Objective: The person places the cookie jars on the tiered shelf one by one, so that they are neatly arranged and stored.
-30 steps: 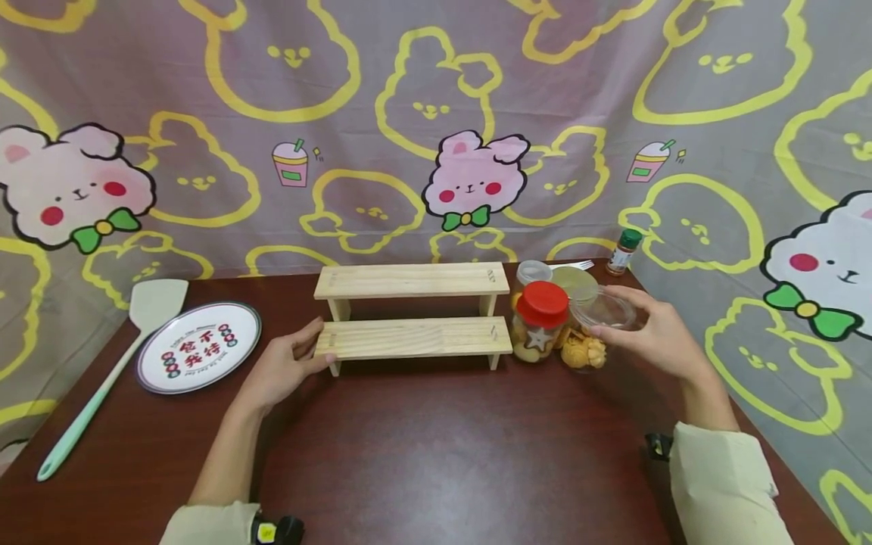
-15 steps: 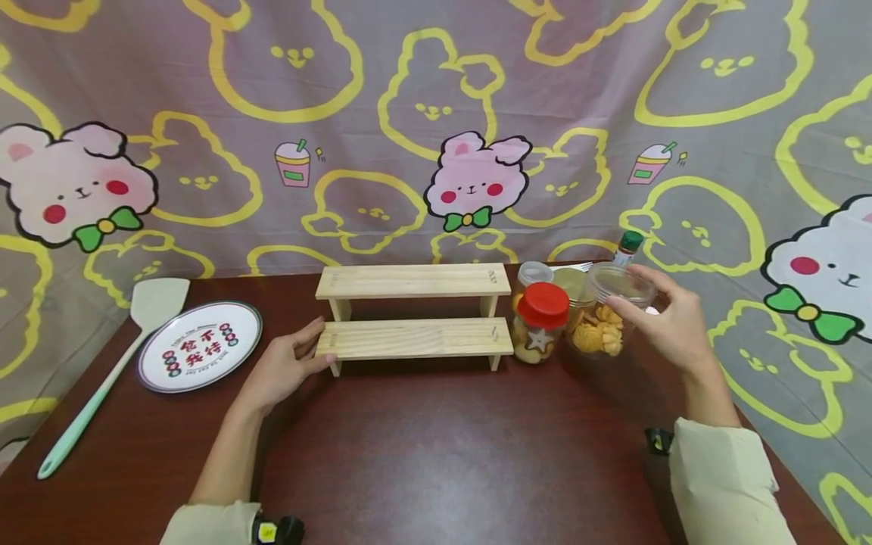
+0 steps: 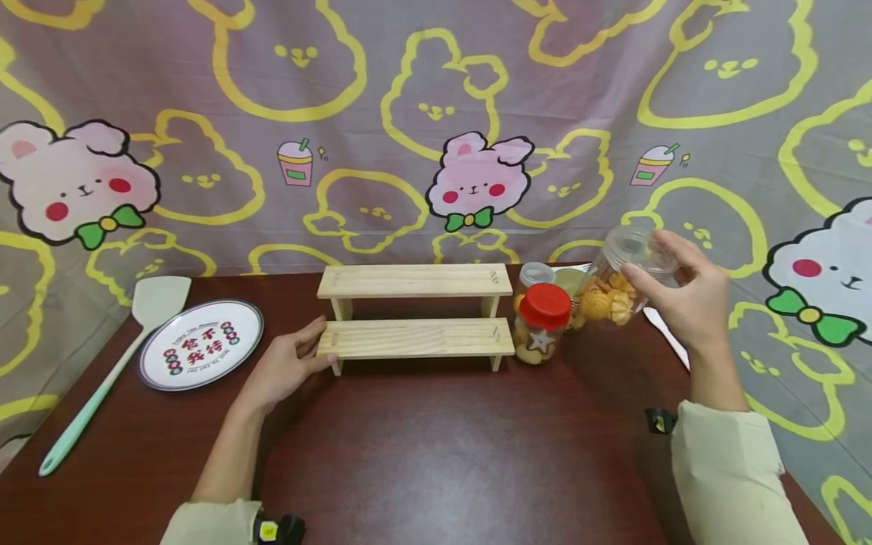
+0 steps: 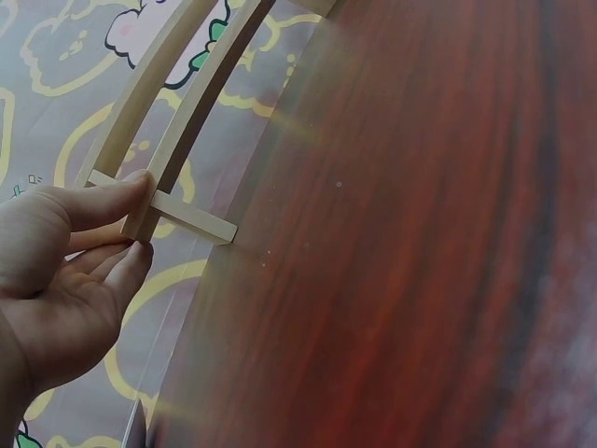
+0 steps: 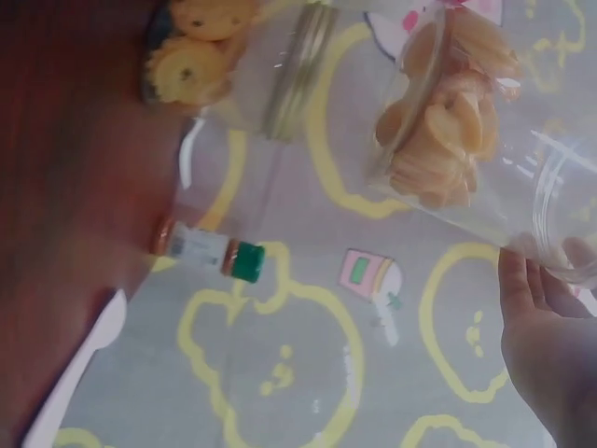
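My left hand (image 3: 282,367) pinches the left end of the lower step of a two-tier wooden rack (image 3: 409,338). In the left wrist view the thumb lies on one side of the plank (image 4: 191,121), the fingertips on the other. My right hand (image 3: 695,299) grips a clear jar (image 3: 609,272) of shell-shaped golden snacks near its lid. The jar is off the table and tilted, its lid end toward the upper right. Right of the rack stands a red-lidded jar (image 3: 543,322), with a clear-lidded jar (image 3: 536,274) and a gold-lidded jar (image 3: 568,281) behind it.
A white plate (image 3: 200,344) and a spatula (image 3: 112,378) with a green handle lie at the left. A white utensil (image 3: 668,337) lies on the right. The right wrist view shows a small green-capped bottle (image 5: 205,247). A patterned cloth (image 3: 368,91) hangs behind the table.
My right hand has lifted the snack jar off the table, up and to the right, and tilted it. The green-capped bottle is now hidden in the head view. My left hand stays on the rack.
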The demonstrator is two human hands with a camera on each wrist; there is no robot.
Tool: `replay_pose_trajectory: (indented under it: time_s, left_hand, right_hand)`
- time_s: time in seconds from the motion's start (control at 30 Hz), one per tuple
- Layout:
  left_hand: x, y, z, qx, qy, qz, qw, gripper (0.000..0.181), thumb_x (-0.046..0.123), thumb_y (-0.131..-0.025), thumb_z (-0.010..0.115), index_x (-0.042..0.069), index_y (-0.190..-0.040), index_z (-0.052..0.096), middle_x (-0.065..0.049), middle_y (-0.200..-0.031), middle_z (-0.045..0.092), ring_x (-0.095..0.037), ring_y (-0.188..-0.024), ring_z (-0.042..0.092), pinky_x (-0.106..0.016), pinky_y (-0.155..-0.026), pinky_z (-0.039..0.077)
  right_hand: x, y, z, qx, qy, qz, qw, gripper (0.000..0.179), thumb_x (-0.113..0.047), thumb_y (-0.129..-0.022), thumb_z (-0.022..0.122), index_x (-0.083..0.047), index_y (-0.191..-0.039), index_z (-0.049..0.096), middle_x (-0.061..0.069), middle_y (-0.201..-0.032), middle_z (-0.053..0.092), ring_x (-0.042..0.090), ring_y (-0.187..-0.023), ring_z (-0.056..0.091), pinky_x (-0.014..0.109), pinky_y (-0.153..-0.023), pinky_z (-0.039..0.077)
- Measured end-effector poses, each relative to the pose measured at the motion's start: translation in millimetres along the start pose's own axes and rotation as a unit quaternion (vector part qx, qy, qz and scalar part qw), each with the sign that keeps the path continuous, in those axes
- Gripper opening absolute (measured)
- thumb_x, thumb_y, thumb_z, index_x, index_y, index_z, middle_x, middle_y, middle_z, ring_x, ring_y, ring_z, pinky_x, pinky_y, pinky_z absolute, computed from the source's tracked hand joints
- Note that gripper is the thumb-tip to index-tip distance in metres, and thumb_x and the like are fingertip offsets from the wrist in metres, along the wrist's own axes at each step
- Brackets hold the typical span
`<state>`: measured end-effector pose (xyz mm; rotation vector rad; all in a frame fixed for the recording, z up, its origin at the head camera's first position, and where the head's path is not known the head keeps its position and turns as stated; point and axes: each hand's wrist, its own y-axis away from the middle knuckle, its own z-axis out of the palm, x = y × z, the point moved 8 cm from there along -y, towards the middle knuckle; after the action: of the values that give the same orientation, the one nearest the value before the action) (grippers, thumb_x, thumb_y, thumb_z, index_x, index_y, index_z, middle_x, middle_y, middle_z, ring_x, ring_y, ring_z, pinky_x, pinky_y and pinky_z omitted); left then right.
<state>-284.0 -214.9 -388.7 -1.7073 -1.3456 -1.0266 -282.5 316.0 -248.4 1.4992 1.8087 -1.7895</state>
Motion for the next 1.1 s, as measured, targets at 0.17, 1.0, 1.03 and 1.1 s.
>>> replay_pose_trajectory:
  time_s: [0.17,1.0,1.03,1.1]
  left_hand:
    - [-1.3,0.3,-0.7,0.002,-0.001,-0.002,1.0000,0.069,0.005,-0.094,0.073,-0.011,-0.150,0.037,-0.026,-0.161,0.027,-0.033,-0.140,0.038,-0.025,-0.106,0.043]
    - [-6.2,0.1,-0.8,0.002,0.044,-0.012,0.9989,0.070,0.004,-0.094,0.072,-0.010,-0.152,0.034,-0.022,-0.162,0.027,-0.030,-0.142,0.035,-0.020,-0.106,0.042]
    - [-6.7,0.2,-0.9,0.002,0.056,-0.015,0.9983,0.071,0.004,-0.094,0.072,-0.010,-0.152,0.034,-0.022,-0.162,0.027,-0.029,-0.143,0.035,-0.019,-0.106,0.041]
    - [-7.8,0.5,-1.1,0.003,0.075,-0.018,0.9970,0.072,0.003,-0.094,0.072,-0.009,-0.152,0.033,-0.021,-0.162,0.027,-0.028,-0.144,0.033,-0.017,-0.106,0.040]
  right_hand:
    - [-11,-8.4,5,0.015,-0.023,0.003,0.9996,0.058,0.002,-0.075,0.084,-0.003,-0.131,0.069,0.007,-0.127,0.067,0.013,-0.113,0.060,0.015,-0.093,0.051]
    - [-74,-17.2,87,-0.055,-0.100,-0.085,0.9898,0.061,0.003,-0.073,0.085,0.003,-0.131,0.066,0.015,-0.135,0.062,0.019,-0.120,0.058,0.024,-0.101,0.052]
    - [-76,-16.3,91,-0.063,-0.101,-0.088,0.9891,0.061,0.003,-0.074,0.085,0.003,-0.132,0.065,0.015,-0.135,0.062,0.020,-0.121,0.058,0.024,-0.101,0.052]
    - [-79,-14.3,100,-0.075,-0.097,-0.089,0.9884,0.062,0.002,-0.075,0.085,0.002,-0.133,0.065,0.014,-0.137,0.061,0.021,-0.122,0.057,0.026,-0.103,0.051]
